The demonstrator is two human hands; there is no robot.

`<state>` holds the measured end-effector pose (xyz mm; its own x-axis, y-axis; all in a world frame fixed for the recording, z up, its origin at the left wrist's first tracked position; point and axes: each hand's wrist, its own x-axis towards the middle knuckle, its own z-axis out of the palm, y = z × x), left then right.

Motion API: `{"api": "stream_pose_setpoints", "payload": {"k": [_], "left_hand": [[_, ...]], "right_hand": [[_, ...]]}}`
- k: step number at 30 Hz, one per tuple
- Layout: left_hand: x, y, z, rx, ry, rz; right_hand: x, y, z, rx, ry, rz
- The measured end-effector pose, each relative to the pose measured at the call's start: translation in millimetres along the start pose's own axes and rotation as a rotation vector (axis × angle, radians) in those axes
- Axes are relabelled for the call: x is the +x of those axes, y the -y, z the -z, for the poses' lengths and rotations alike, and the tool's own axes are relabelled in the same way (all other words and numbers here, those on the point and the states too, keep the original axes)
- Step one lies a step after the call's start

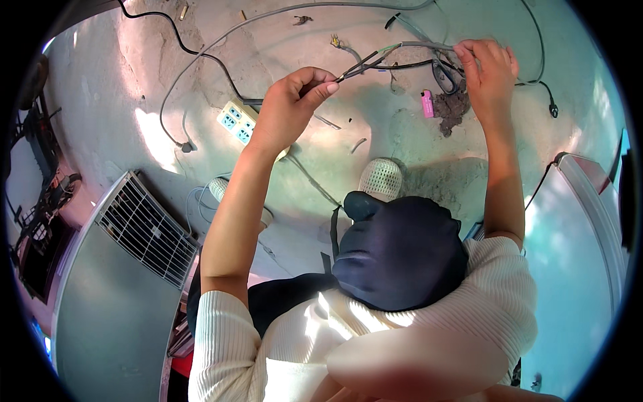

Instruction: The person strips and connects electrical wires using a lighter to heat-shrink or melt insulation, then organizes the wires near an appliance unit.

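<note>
a grey cable [427,45] stretches sideways, dark strands [364,68] parted.

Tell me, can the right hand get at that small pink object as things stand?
Probably yes: the small pink object lies uncovered on the floor near the right hand. That hand holds the grey cable, though, so it would likely have to let go first.

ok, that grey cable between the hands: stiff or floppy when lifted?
Probably springy rather than limp: the grey cable bends only gently on its way to the right hand. The thin wires pinched by the left hand likely flex more easily, being slimmer than the jacketed part. Weight looks low for its length, given the slim profile.
</note>
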<state>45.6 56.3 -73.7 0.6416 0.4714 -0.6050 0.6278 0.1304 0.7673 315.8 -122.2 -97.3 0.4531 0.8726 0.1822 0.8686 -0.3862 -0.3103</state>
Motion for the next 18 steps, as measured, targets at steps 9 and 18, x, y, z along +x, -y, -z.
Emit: {"api": "stream_pose_setpoints", "payload": {"k": [9, 18], "left_hand": [[-5.6, -12.2, 1.4, -0.053, -0.062, 0.072], [-20.8, -13.7, -15.5, 0.056, -0.071, -0.106]], "right_hand": [[-45.2, 86.9, -18.6, 0.438, -0.178, -0.186], [-40.2, 76.5, -12.8, 0.495, -0.164, -0.151]]}}
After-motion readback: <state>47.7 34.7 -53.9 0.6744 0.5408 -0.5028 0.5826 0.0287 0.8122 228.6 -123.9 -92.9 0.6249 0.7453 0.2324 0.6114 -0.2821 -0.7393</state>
